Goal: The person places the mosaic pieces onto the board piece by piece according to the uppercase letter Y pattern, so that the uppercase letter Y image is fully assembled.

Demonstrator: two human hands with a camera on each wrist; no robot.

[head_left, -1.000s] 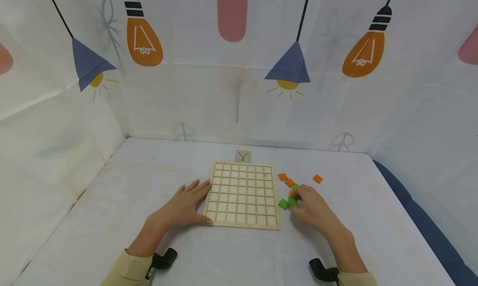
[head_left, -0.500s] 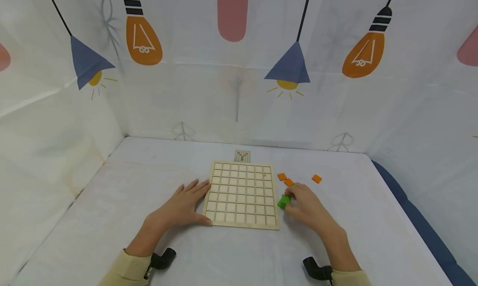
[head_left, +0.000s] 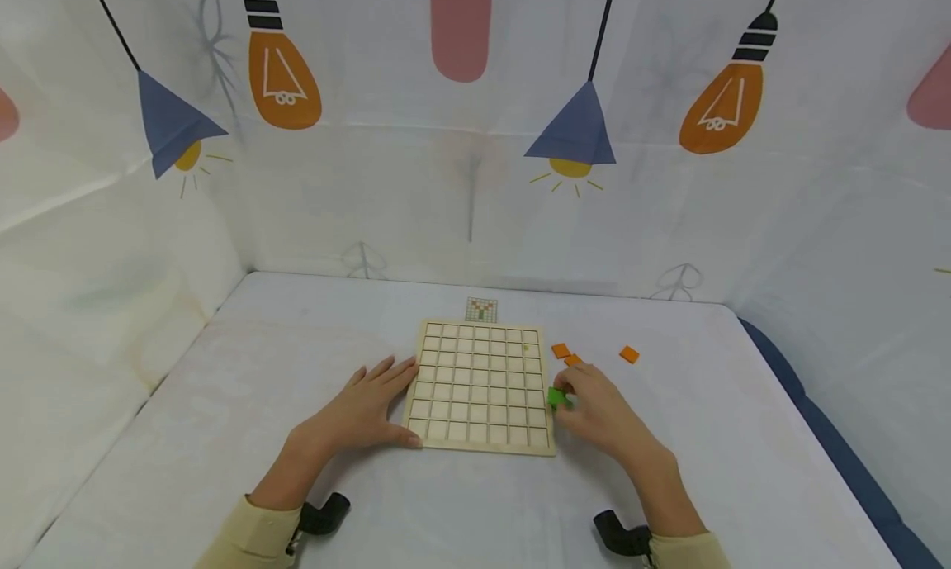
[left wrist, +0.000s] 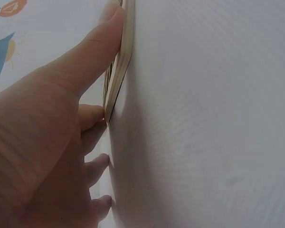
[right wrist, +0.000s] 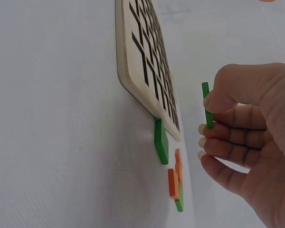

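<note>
My left hand (head_left: 360, 416) rests at the left side of a wooden grid board (head_left: 479, 387), fingers spread along its edge and thumb at the near left corner. In the left wrist view the thumb (left wrist: 97, 45) lies against the board's rim. My right hand (head_left: 602, 412) pinches a square green tile (right wrist: 207, 102) between thumb and fingertips, held above the table just off the board's right edge. Below it, another green tile (right wrist: 161, 141) lies by the board's edge. Orange tiles (right wrist: 173, 183) and one more green tile (right wrist: 179, 202) lie beyond.
A small printed pattern card (head_left: 481, 310) lies behind the board. Beyond my right hand are loose orange tiles (head_left: 560, 351), with a separate orange tile (head_left: 629, 354) farther right. A white printed curtain (head_left: 416, 197) stands behind the white table (head_left: 312, 329).
My right hand has moved left from among the tiles to the board's right edge, now pinching a green tile. The left hand and the board stay in place.
</note>
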